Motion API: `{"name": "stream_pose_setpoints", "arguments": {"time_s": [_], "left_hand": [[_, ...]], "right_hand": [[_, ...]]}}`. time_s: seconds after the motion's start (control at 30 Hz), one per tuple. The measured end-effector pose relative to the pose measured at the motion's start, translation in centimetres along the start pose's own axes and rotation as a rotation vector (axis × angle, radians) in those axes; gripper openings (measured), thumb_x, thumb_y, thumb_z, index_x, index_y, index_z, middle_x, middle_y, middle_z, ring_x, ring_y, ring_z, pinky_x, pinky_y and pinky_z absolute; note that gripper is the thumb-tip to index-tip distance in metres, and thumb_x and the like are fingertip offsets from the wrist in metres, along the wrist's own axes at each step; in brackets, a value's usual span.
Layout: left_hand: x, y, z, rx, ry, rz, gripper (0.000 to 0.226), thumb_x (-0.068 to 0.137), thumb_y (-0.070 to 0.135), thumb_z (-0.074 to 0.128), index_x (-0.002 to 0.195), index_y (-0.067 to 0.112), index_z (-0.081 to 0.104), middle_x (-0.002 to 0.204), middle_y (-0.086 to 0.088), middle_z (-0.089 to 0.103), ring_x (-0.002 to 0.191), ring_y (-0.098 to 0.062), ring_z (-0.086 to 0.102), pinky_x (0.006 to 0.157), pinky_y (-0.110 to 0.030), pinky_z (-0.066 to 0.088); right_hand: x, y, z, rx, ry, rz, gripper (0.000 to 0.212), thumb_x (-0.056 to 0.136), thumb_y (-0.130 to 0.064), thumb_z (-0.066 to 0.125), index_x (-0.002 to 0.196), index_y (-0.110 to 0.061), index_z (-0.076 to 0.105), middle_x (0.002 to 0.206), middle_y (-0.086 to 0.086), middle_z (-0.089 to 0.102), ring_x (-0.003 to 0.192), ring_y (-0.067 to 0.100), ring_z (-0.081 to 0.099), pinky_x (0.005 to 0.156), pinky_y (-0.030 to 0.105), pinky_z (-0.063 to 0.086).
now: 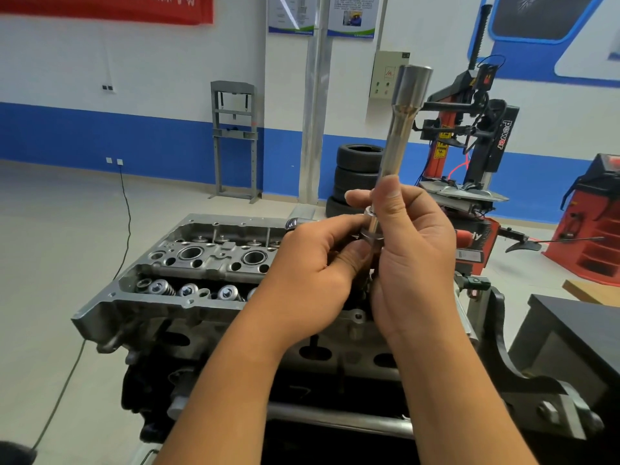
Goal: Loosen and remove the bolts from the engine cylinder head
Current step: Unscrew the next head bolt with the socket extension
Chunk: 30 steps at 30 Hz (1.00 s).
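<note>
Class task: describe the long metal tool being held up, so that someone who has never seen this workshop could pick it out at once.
Find the cylinder head in the foreground. Above its right end, both hands hold a socket upright: the right hand grips its lower part, the left hand pinches near its base. It is the only polished steel tube, flaring wider at the top.

Both forearms raised, left hand (312, 263) pinching thumb to fingers, right hand (414, 250) curled in a grip beside it.
</note>
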State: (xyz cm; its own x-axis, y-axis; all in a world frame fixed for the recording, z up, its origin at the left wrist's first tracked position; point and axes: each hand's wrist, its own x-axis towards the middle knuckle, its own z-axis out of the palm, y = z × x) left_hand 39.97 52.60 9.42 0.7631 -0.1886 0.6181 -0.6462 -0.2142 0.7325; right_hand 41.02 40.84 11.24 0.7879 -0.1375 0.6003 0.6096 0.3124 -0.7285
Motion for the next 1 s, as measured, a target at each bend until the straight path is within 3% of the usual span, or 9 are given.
{"name": "stream_pose_setpoints", "arguments": {"time_s": [0.07,0.17,0.27,0.43,0.57,0.63,0.73,0.83,1.0], "left_hand": [[-0.08,0.18,-0.10,-0.023,-0.017,0.016,0.033,0.107,0.007,0.055,0.130,0.026,0.070,0.114,0.013,0.077,0.112,-0.005,0.070,0.096,-0.023,0.057],[-0.13,0.19,0.10,-0.018,0.012,0.004,0.031,0.106,0.007,0.058,0.125,0.027,0.072,0.107,0.013,0.078,0.104,-0.006,0.073,0.085,-0.020,0.058],[-0.11,-0.01,0.51,0.008,0.104,-0.022,0.026,0.098,0.012,0.071,0.119,0.026,0.074,0.098,0.011,0.078,0.093,-0.009,0.075,0.083,-0.031,0.063],[-0.23,0.06,0.62,0.049,0.160,-0.010,0.029,0.092,0.018,0.079,0.119,0.028,0.075,0.098,0.012,0.078,0.093,-0.004,0.075,0.085,-0.034,0.064],[-0.13,0.47,0.37,-0.014,0.041,0.010,0.024,0.103,0.013,0.064,0.122,0.026,0.073,0.105,0.010,0.078,0.101,-0.009,0.074,0.087,-0.029,0.062],[-0.13,0.52,0.43,-0.018,0.072,-0.006,0.024,0.102,0.011,0.065,0.120,0.025,0.073,0.103,0.010,0.078,0.099,-0.008,0.075,0.086,-0.027,0.062],[-0.23,0.35,0.75,-0.005,0.159,-0.032,0.023,0.093,0.017,0.078,0.113,0.026,0.074,0.094,0.009,0.078,0.090,-0.009,0.076,0.081,-0.032,0.065],[-0.30,0.23,0.76,0.000,0.212,-0.027,0.026,0.088,0.018,0.083,0.112,0.024,0.076,0.092,0.008,0.079,0.086,-0.009,0.077,0.076,-0.034,0.065],[-0.34,0.59,0.34,-0.058,0.056,0.015,0.021,0.104,0.014,0.063,0.119,0.022,0.074,0.101,0.009,0.078,0.095,-0.010,0.075,0.074,-0.023,0.060]], "right_hand": [[-0.04,0.07,0.02,-0.010,0.001,-0.009,0.056,0.079,-0.058,0.067,0.098,-0.006,0.067,0.092,0.001,0.078,0.085,0.013,0.071,0.077,0.033,0.057],[-0.06,0.35,0.08,-0.019,-0.003,0.016,0.045,0.087,-0.058,0.059,0.090,-0.015,0.073,0.096,0.007,0.077,0.093,0.032,0.072,0.087,0.055,0.060],[-0.07,0.23,0.20,0.017,-0.007,0.065,0.041,0.085,-0.061,0.059,0.083,-0.023,0.076,0.098,0.012,0.077,0.099,0.042,0.071,0.091,0.068,0.056],[-0.12,0.12,0.07,0.032,0.000,0.059,0.058,0.076,-0.060,0.072,0.102,-0.008,0.068,0.101,0.009,0.078,0.103,0.043,0.071,0.092,0.070,0.055],[-0.05,0.23,0.15,0.007,0.010,0.032,0.046,0.083,-0.062,0.062,0.087,-0.018,0.074,0.097,0.010,0.077,0.106,0.043,0.069,0.096,0.070,0.053],[-0.04,0.27,0.21,0.018,-0.003,0.049,0.043,0.086,-0.061,0.059,0.083,-0.022,0.076,0.098,0.013,0.076,0.104,0.043,0.069,0.094,0.069,0.054],[-0.16,0.12,0.14,0.094,-0.023,0.089,0.042,0.082,-0.055,0.068,0.092,-0.015,0.073,0.098,0.013,0.076,0.092,0.036,0.073,0.082,0.060,0.062],[-0.11,-0.06,0.09,0.042,-0.018,0.070,0.053,0.079,-0.051,0.073,0.102,-0.004,0.068,0.099,0.011,0.077,0.100,0.041,0.073,0.089,0.064,0.059],[-0.03,0.14,0.25,-0.005,0.017,0.050,0.042,0.089,-0.055,0.057,0.081,-0.018,0.076,0.096,0.012,0.076,0.100,0.038,0.071,0.096,0.067,0.054]]}}
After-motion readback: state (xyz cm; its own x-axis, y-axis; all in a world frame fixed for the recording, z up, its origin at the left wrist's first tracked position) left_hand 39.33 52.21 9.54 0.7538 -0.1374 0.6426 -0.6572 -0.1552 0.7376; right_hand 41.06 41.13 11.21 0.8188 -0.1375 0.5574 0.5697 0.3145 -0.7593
